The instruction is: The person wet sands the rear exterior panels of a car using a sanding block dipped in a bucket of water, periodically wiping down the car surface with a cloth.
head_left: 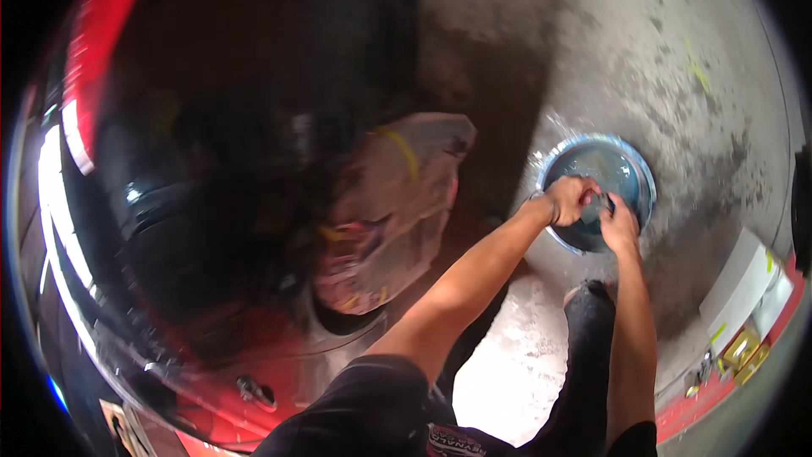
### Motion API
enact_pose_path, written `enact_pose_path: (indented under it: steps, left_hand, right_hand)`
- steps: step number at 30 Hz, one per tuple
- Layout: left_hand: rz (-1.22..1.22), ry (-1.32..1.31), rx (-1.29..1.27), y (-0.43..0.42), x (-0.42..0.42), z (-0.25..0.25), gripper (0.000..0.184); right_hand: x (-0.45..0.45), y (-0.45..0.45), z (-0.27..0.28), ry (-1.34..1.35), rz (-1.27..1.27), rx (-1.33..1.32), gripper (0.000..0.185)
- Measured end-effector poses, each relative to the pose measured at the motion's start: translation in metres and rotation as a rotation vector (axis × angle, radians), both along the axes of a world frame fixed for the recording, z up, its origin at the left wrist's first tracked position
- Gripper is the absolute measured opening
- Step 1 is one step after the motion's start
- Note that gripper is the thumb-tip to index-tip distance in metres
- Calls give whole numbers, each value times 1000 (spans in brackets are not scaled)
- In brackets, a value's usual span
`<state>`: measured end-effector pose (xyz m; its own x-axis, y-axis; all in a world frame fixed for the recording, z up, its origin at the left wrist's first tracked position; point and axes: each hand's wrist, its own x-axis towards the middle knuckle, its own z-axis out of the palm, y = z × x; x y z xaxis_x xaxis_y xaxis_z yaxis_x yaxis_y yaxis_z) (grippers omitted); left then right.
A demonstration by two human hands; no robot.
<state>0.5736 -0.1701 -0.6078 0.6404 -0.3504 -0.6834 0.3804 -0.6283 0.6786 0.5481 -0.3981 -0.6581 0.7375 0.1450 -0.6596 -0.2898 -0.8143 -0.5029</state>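
A round blue basin (pixel 650 195) with water in it sits on the floor in front of me. Over the water, my left hand (pixel 570 198) is closed, fingers curled, with a dark band at its wrist. Close beside it on the right, my right hand (pixel 619 223) is also closed. Between the two hands shows a small dark grey piece (pixel 599 206), thin and flat-looking, gripped by both. Its exact kind is too small to make out, and the fingers cover part of it.
To the left stands a dark and red car body (pixel 211 330), shiny, with a wheel area covered in taped paper (pixel 397 203). Wet concrete floor (pixel 677 59) surrounds the basin. At the right lie a white panel (pixel 734 288) and yellow items (pixel 744 354) on a red edge.
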Motion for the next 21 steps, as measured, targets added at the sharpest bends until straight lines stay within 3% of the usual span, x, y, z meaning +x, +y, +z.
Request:
enact_pose_path:
  steps: [1, 4, 8, 11, 15, 17, 19, 21]
  left_hand:
    - [117, -59, -78, 18, 2, 51, 50]
    - [123, -595, 15, 94, -2, 243, 58]
    - [96, -742, 678, 181, -13, 516, 52]
    - [26, -945, 1133, 240, -34, 658, 42]
    - [25, -852, 1606, 316, -98, 736, 67]
    - [-5, -911, 1508, 354, -128, 734, 72]
    - [-84, -1002, 1473, 371, -126, 726, 67]
    - [-119, -1008, 1408, 376, -100, 725, 59]
  right_hand:
    - [-5, -11, 5, -63, -41, 104, 54]
    - [-18, -45, 53, -102, -169, 301, 51]
    - [-36, -111, 131, -108, -137, 244, 51]
    - [-55, -173, 184, -78, -42, 100, 53]
    - [-61, -237, 293, -58, 72, -92, 51]
    - [-55, -258, 361, 67, 41, -106, 51]
    - [-89, -317, 353, -220, 77, -52, 36]
    - [-104, -342, 381, 19, -65, -221, 41]
